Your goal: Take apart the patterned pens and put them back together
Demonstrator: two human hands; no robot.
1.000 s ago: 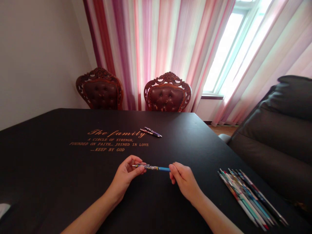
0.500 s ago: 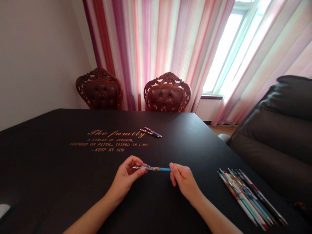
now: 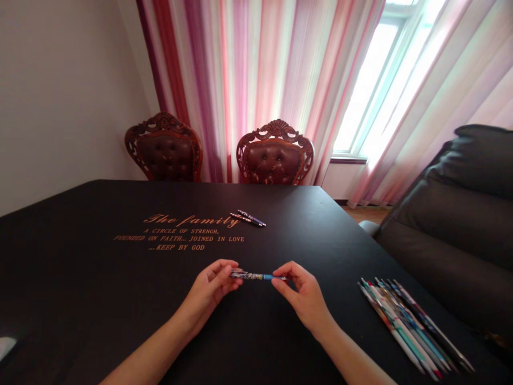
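Observation:
A patterned pen (image 3: pixel 252 276) with a blue grip section lies level between my two hands, above the black table (image 3: pixel 160 299). My left hand (image 3: pixel 214 280) is closed on its left end, with the thumb covering that tip. On the other side, the thumb and fingers of my right hand (image 3: pixel 296 283) pinch the blue part near the point, which shows a little between them. Farther back, two dark pens (image 3: pixel 249 218) rest on the table, one beside the other and partly touching.
Several pens (image 3: pixel 412 326) lie side by side at the table's right. Two carved chairs (image 3: pixel 276 155) stand behind the far edge, before a striped curtain (image 3: pixel 248 80). A black leather seat (image 3: pixel 452 230) is on the right. Part of a white object (image 3: pixel 6 345) shows at the lower left.
My right hand's fingers have shifted toward the pen's point, showing the tip. My left thumb has slid over the pen's left end, and the pen has moved slightly right.

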